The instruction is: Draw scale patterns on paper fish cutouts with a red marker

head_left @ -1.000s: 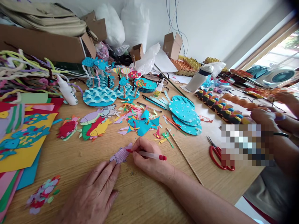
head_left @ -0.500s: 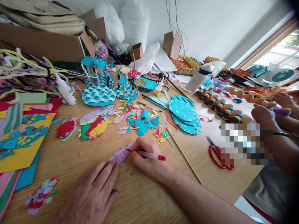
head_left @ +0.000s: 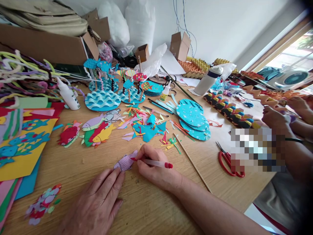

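A wood-grained table (head_left: 66,163) fills most of the view, and a small purple paper fish (head_left: 126,162) lies on its bare front part. The person's left hand (head_left: 97,195) is spread flat, holding nothing in its grasp, its fingertips resting on the fish's head end; the right hand (head_left: 156,174) pinches a red-tipped pen (head_left: 160,163), its point at the tail. Just beyond lie bright paper scraps (head_left: 149,127), with stacked blue discs (head_left: 192,114) behind and to their right. A thin wooden stick (head_left: 193,163) slants between the right hand and red-handled scissors (head_left: 229,160). Coloured sheets (head_left: 29,169) cover the left edge, below a tangle of fuzzy stems (head_left: 26,75). At the back, a long cardboard box (head_left: 44,45) and stuffed white bags (head_left: 140,23) stand before a pale wall (head_left: 220,26). Light enters through a window (head_left: 293,52) at right, near a co-worker's hands (head_left: 275,118).
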### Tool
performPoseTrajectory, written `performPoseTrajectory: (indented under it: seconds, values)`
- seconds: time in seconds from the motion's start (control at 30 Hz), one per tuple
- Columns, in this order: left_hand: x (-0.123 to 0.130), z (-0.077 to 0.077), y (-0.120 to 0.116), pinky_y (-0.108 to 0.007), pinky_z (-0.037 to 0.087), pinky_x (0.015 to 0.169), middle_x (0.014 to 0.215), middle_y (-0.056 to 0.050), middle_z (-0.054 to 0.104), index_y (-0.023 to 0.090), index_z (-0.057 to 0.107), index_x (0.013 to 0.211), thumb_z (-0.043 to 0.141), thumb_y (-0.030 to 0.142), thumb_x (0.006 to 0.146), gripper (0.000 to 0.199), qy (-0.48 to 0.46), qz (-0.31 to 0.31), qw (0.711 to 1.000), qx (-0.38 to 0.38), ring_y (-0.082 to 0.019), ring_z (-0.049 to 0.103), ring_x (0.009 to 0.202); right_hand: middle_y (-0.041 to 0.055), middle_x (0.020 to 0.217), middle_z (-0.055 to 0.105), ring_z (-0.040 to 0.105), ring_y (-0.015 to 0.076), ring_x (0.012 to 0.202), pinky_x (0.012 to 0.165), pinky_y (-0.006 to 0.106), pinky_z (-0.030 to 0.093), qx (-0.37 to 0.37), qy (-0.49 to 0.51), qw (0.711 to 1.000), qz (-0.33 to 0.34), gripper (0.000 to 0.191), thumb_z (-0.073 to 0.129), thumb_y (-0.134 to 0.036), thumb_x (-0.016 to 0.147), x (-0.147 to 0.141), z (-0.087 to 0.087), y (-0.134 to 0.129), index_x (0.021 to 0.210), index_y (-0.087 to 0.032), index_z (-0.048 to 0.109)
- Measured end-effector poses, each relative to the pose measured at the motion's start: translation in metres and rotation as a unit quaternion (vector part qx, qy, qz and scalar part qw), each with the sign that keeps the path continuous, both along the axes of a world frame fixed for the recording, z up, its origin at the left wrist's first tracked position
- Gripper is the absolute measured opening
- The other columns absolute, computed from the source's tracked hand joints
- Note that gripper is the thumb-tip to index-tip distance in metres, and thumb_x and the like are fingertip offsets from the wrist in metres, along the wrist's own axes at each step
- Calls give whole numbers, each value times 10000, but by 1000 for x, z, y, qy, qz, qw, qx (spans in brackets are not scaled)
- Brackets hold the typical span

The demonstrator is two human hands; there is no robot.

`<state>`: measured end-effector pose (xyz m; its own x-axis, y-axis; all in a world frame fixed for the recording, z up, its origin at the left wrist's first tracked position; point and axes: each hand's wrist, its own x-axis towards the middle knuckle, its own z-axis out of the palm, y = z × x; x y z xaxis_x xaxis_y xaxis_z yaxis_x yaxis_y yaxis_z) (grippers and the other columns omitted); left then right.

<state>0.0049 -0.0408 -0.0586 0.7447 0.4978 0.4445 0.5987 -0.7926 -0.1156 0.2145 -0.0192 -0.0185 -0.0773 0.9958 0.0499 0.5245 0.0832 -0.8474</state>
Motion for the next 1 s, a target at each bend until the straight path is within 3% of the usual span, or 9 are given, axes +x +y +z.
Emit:
performPoseTrajectory:
  seconds: [0.3, 0.53, 0.8, 1.0]
  values:
    - [-2, -3, -1, -330, 348, 996, 1262, -66, 569, 139, 424, 1334, 362, 321, 910, 465, 13, 3, 1000, -2, -231, 501, 1128, -51, 574, 496, 408, 74, 473, 442, 174, 297, 7, 78, 997, -8, 106, 469, -89, 667, 2, -1, 1, 684, -188, 502]
    - [1, 7, -1, -306, 406, 946, 1207, -52, 607, 142, 526, 1226, 341, 296, 911, 397, 14, 17, 1000, 13, -212, 532, 1092, -54, 547, 478, 399, 83, 472, 440, 188, 283, -2, 91, 996, -14, 82, 461, -118, 672, 4, 0, 3, 684, -191, 494]
    - [1, 12, -1, -292, 418, 952, 1237, -51, 590, 166, 397, 1348, 398, 302, 886, 482, -2, 27, 999, -19, -205, 539, 1103, -52, 566, 520, 420, 80, 481, 446, 183, 286, -26, 112, 993, -9, 125, 450, -75, 641, 3, 3, 4, 668, -190, 490]
    - [-1, 11, -2, -291, 440, 932, 1220, -66, 596, 155, 456, 1295, 409, 309, 885, 440, -11, 25, 999, -20, -210, 550, 1090, -53, 574, 508, 411, 75, 483, 443, 177, 281, -30, 115, 993, -4, 130, 450, -67, 642, 2, 3, 3, 663, -189, 489]
